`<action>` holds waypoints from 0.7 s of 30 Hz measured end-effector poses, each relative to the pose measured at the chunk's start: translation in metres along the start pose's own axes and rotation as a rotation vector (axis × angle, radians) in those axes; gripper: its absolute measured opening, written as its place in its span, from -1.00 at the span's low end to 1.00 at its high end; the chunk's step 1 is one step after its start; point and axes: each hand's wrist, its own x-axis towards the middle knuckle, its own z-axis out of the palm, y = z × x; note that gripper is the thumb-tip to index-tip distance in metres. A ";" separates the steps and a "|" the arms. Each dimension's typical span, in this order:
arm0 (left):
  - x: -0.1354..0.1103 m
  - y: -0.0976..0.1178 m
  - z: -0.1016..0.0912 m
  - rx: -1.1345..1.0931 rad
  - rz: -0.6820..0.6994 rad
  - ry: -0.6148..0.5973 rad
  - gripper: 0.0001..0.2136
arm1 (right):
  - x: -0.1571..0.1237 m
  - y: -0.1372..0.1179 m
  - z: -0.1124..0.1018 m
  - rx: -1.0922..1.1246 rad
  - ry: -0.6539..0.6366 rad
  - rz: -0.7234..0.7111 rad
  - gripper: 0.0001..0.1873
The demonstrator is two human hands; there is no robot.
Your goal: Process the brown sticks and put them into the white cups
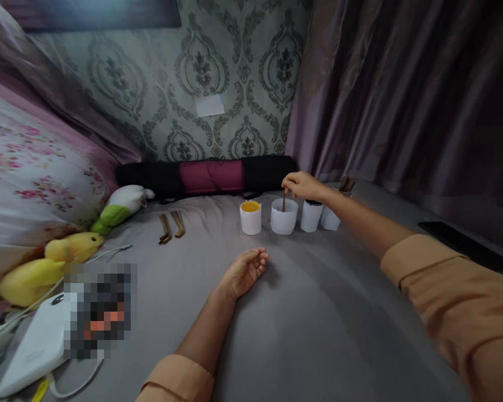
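Note:
My right hand (300,184) pinches the top of a thin brown stick (284,202), whose lower end stands inside a wide white cup (284,224). To the left of that cup is a white cup with yellow contents (250,222). On its right stand a white cup with a dark top (311,219) and another white cup (330,219) holding several brown sticks (347,185), partly behind my right arm. Palm turned up, my left hand (246,272) lies on the grey sheet (302,335) in front of the cups, its fingers loosely curled and holding nothing.
Two small brown-gold bent pieces (171,226) lie left of the cups. A black and maroon bag (212,176) runs along the wall. Plush toys (75,245), a white power bank (37,340) and cables are at left. A flat black object (465,243) lies at right.

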 end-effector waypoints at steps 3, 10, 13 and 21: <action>0.000 0.000 0.001 0.001 -0.001 0.008 -0.91 | 0.003 0.002 0.006 0.014 -0.012 0.036 -0.85; 0.000 0.001 0.002 -0.001 -0.002 -0.002 -0.91 | 0.012 0.008 0.015 0.012 0.028 0.085 -0.84; 0.001 0.000 0.001 -0.006 -0.005 -0.001 -0.91 | 0.014 0.007 0.015 0.017 0.040 0.113 -0.85; 0.002 0.001 -0.001 -0.010 -0.001 0.001 -0.90 | 0.017 0.002 0.016 0.054 0.065 0.269 -0.87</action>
